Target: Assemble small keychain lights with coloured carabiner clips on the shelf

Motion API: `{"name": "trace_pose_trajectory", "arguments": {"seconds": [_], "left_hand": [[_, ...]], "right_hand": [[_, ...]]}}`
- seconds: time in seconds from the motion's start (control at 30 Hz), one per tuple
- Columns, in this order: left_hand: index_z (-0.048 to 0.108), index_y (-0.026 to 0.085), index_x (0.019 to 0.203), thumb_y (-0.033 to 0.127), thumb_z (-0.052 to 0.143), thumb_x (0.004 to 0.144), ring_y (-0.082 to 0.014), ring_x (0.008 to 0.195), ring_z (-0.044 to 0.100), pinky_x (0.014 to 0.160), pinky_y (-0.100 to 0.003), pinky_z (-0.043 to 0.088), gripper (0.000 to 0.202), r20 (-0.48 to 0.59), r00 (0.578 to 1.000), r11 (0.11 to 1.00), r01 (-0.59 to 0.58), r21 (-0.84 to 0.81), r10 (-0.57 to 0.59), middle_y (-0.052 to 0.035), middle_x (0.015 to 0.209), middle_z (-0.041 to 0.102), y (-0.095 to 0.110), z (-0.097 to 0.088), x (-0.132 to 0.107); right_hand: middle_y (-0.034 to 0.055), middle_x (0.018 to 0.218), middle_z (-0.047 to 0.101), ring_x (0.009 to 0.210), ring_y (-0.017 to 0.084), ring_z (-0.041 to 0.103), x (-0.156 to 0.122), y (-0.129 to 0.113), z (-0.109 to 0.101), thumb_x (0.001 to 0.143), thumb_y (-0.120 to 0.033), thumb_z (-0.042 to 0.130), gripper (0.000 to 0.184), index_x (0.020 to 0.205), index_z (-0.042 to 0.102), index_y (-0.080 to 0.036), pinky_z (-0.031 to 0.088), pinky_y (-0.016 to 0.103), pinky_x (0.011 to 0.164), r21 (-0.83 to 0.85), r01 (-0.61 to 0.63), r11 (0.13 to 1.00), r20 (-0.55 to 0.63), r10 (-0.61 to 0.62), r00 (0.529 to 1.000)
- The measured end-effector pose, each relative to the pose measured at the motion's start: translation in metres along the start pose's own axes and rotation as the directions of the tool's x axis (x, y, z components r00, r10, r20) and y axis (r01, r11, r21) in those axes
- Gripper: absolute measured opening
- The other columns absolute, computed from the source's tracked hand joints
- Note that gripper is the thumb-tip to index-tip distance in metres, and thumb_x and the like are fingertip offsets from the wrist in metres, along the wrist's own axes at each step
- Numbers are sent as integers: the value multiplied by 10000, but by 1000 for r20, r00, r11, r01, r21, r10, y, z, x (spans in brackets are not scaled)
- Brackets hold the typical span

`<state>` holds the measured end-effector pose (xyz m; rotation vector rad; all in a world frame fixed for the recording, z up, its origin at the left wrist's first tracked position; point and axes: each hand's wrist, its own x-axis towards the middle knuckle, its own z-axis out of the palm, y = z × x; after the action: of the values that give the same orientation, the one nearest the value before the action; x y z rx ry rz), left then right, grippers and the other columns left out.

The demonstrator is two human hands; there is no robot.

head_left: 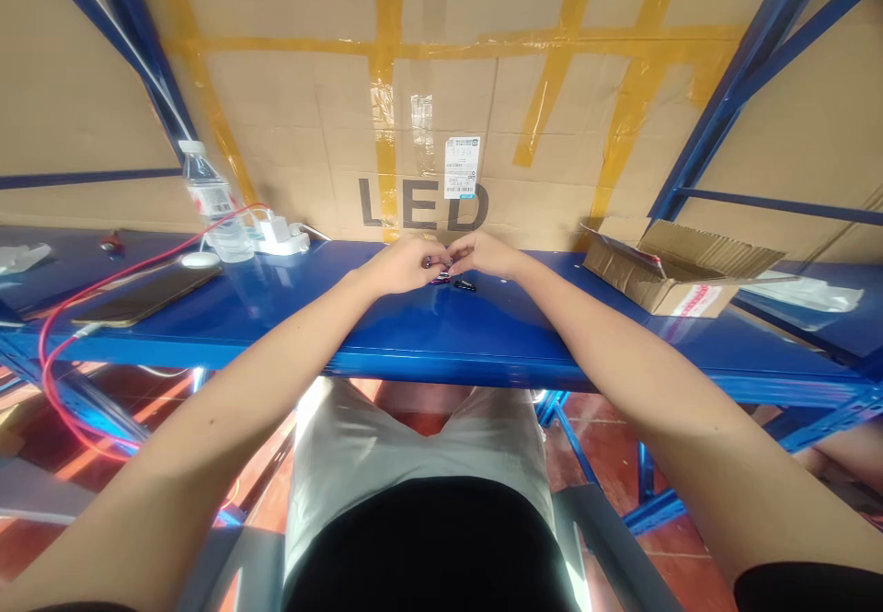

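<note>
Head cam is showing left hand point(400, 267) & right hand point(487, 255) meeting at mid desk point(414, 336), each grip pinching one small part point(434, 263) btwn fingertips. Fingers are half hiding it, too tiny to make out. Dark piece point(464, 285) is lying just beside them. Water bottle point(211, 202), white charger point(280, 235), phone point(148, 294) & red cable point(75, 304) are sitting off left, open carton point(680, 271) off right.

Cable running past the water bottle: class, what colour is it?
Red. The cable shows best in the head view, trailing off the blue shelf on the left.

Blue metal shelf point(414, 331) against taped cardboard wall point(310, 106); red floor point(682, 575).
</note>
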<state>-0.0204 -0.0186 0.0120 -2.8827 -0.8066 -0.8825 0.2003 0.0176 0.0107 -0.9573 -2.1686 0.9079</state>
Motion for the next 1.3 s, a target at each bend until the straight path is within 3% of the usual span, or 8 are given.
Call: {"name": "trace_pose_trajectory", "arguments": {"seconds": [0.5,0.8,1.0,1.13,1.2,1.3], "left_hand": [[755,181,916,190,579,831,-165,784,611,711,-287,464,195,9,998,991,61,-120,-60,-39,891,728,0,3,2],[765,199,968,169,544,849,-179,810,630,723,-298,471,253,46,999,997,31,-71,-28,-38,894,731,2,3,0],[735,168,991,173,524,853,-159,734,630,694,-278,480,252,-63,991,990,112,-87,-118,-38,840,724,-4,-1,2],[736,179,925,175,565,808,-204,802,656,732,-304,493,207,-74,953,939,303,165,-294,-68,884,738,-18,-17,-3],[744,176,858,209,609,778,-239,810,670,740,-324,504,160,9,886,850,442,286,-463,-96,875,741,-24,-25,-6],[747,179,827,291,664,754,-241,733,673,692,-317,511,157,185,763,775,557,298,-619,-90,808,735,-27,-30,-9]], "right_hand": [[1,776,738,804,198,642,-1,-1,2,559,-283,848,275,808,806,-173,495,340,821,7,-13,1000,7,13,1000],[4,789,745,830,206,654,-3,-3,2,568,-280,844,253,794,798,-176,510,352,844,13,-11,1000,9,11,1000],[12,780,739,817,197,655,-3,-6,3,575,-239,842,246,804,794,-162,522,357,842,12,-18,1000,-9,18,1000],[21,804,749,799,188,666,-3,-7,3,586,-199,847,251,829,796,-165,543,354,831,-3,-53,999,3,53,999],[25,809,750,800,184,671,-3,-7,3,591,-196,861,246,825,791,-164,554,351,832,4,-51,999,11,51,999],[42,836,758,806,183,681,-4,-7,4,610,-213,879,238,817,777,-157,573,340,812,53,-30,998,43,28,999]]}}
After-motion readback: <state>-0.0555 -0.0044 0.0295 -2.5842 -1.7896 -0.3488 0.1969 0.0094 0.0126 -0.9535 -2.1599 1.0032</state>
